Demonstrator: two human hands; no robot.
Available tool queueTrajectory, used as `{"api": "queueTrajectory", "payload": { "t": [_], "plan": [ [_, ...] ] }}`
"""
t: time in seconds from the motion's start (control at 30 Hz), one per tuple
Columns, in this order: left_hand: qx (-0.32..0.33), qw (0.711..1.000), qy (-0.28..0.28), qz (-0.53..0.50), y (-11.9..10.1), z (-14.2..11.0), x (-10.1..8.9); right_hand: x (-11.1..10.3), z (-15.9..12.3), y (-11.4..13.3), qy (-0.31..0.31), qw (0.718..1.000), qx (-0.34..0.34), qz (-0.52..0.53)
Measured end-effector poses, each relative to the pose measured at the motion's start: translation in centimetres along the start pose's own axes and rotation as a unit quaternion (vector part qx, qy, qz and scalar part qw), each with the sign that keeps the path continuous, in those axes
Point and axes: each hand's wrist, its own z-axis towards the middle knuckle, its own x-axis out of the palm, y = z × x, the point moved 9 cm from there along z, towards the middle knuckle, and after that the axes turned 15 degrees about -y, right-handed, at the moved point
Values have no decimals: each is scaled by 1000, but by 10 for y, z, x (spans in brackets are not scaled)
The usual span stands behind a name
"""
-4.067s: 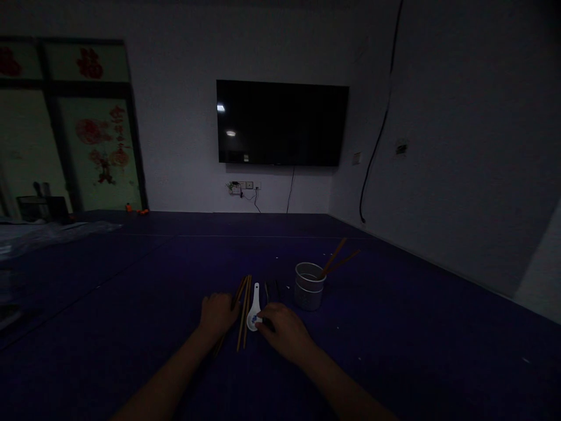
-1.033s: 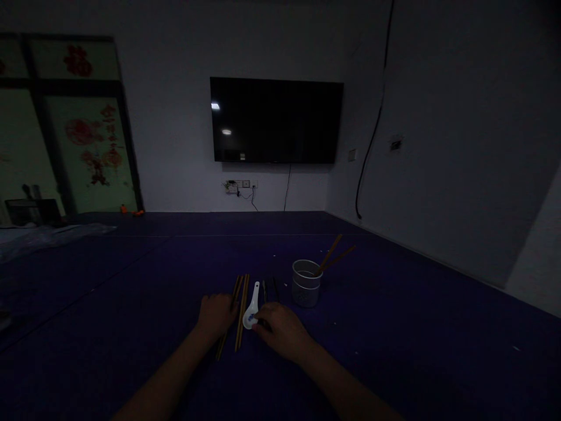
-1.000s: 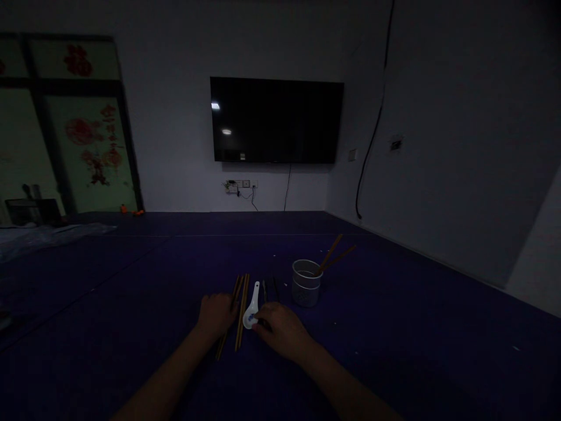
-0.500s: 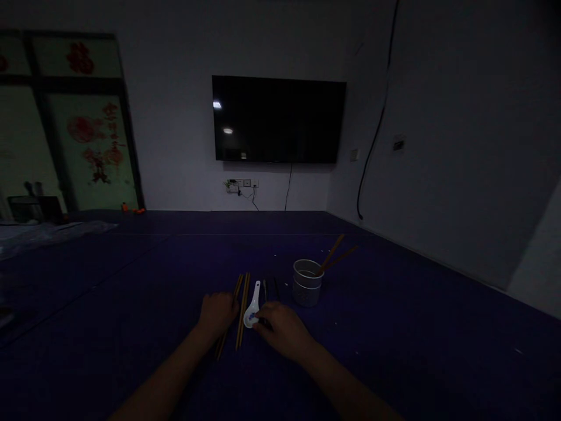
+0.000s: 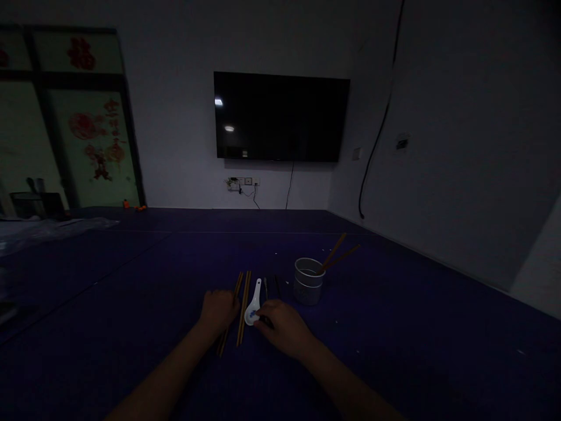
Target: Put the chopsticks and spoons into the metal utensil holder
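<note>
My left hand (image 5: 220, 311) is closed over a pair of wooden chopsticks (image 5: 224, 339) lying on the dark blue surface. A second pair of chopsticks (image 5: 243, 310) lies just right of it. Beside these rests a white soup spoon (image 5: 255, 302) with a blue mark in its bowl. My right hand (image 5: 283, 327) has its fingers curled, with the fingertips at the right edge of the spoon's bowl; what they pinch is hidden in shadow. Beyond that hand, the end of a thin metal utensil (image 5: 265, 285) and a dark slender stick (image 5: 276, 285) show, their near parts covered.
A perforated metal holder (image 5: 308, 289) stands to the right with chopsticks (image 5: 335, 250) leaning out of it. Crumpled clear plastic (image 5: 56, 231) lies far left. Small orange objects (image 5: 139, 207) sit by the door. A television (image 5: 280, 117) hangs on the wall.
The view has shifted slightly. Both hands stay in nearly the same place beside the spoon and chopsticks.
</note>
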Motion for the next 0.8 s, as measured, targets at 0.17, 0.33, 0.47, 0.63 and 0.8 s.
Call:
{"api": "queueTrajectory", "payload": {
  "t": [0.17,0.33,0.47,0.63,0.8],
  "plan": [
    [8,1000,-12,14,0,0,-1,0,0,-1,3,1000,3,-3],
    [13,1000,-8,15,0,-1,-1,0,0,-1,-2,1000,0,2],
    [12,1000,2,8,-1,-1,-1,1,0,0,4,1000,-1,-5],
    [9,1000,3,5,-1,1,-1,0,0,1,4,1000,2,3],
    [8,1000,5,2,0,1,0,-2,0,1,-9,1000,0,10]
  ]
}}
